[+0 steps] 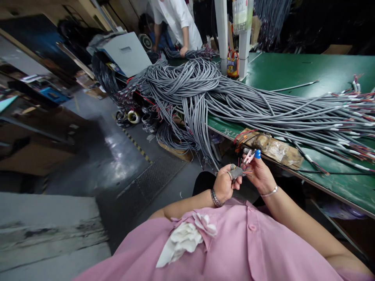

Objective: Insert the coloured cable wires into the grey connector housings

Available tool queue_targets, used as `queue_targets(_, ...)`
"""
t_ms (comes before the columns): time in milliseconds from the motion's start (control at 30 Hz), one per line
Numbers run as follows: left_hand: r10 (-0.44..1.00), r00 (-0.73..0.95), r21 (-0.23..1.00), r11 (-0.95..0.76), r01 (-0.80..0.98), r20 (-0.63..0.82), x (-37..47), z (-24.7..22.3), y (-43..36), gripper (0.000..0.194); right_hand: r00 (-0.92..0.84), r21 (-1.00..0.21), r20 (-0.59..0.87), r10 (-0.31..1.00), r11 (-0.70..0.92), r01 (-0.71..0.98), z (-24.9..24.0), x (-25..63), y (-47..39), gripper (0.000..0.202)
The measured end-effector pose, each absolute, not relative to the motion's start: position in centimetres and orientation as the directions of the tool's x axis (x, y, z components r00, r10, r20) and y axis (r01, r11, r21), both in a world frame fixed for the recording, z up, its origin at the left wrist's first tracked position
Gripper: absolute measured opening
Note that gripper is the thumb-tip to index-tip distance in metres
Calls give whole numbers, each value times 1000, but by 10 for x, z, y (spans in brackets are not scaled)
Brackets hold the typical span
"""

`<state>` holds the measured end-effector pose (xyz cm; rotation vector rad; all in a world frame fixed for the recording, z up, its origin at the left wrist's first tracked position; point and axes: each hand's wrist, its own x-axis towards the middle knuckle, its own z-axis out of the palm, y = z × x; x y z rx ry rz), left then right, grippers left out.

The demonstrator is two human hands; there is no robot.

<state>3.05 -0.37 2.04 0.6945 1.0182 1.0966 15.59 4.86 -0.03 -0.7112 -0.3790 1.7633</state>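
Note:
Close in front of my body, my left hand (225, 184) is closed around the end of a grey cable (236, 172); a grey wrapping covers part of its thumb. Thin reddish wires (247, 172) fan out of that cable end towards the other hand. Just to the right, my right hand (261, 176) pinches a small pale pink-and-white piece (249, 157) among the wires, too small to tell its kind. A blue finger cover (257, 154) sits on one of its fingertips. Both hands are off the bench, near its front edge.
A thick heap of grey cables (184, 80) lies along the green bench (293, 72), stripped ends at right. A taped wooden block (271, 150) is at the front edge. White posts (222, 35) rise behind. A person in white (178, 19) handles cables beyond. A pale box (127, 52) stands left.

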Motion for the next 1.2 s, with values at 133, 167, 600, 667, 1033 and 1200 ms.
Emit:
queue_targets(133, 942, 116, 865, 334, -375, -314, 30, 21, -5, 27, -186, -566, -265, 946, -308, -764, 0, 156, 47, 33)
queue_targets(167, 942, 117, 865, 334, -373, -313, 30, 21, -6, 28, -198, -564, -259, 945, -314, -763, 1, 157, 46, 33)
queue_targets(600, 949, 116, 858, 316, -404, -295, 20, 24, -13, 32, -242, -604, -205, 948, -317, -731, 0, 167, 41, 31)
queue_targets(667, 943, 114, 850, 330, -411, -311, 20, 25, -13, 32, -239, -625, -217, 947, -322, -711, 0, 167, 41, 31)
queue_targets(1033, 932, 83, 856, 357, -374, -352, 24, 21, -7, 27, -170, -688, -221, 960, -277, -670, 5, 167, 41, 27)
queue_targets(1200, 922, 102, 837, 383, -391, -374, 24, 18, -7, 22, -176, -668, -254, 951, -304, -679, 7, 171, 40, 24)
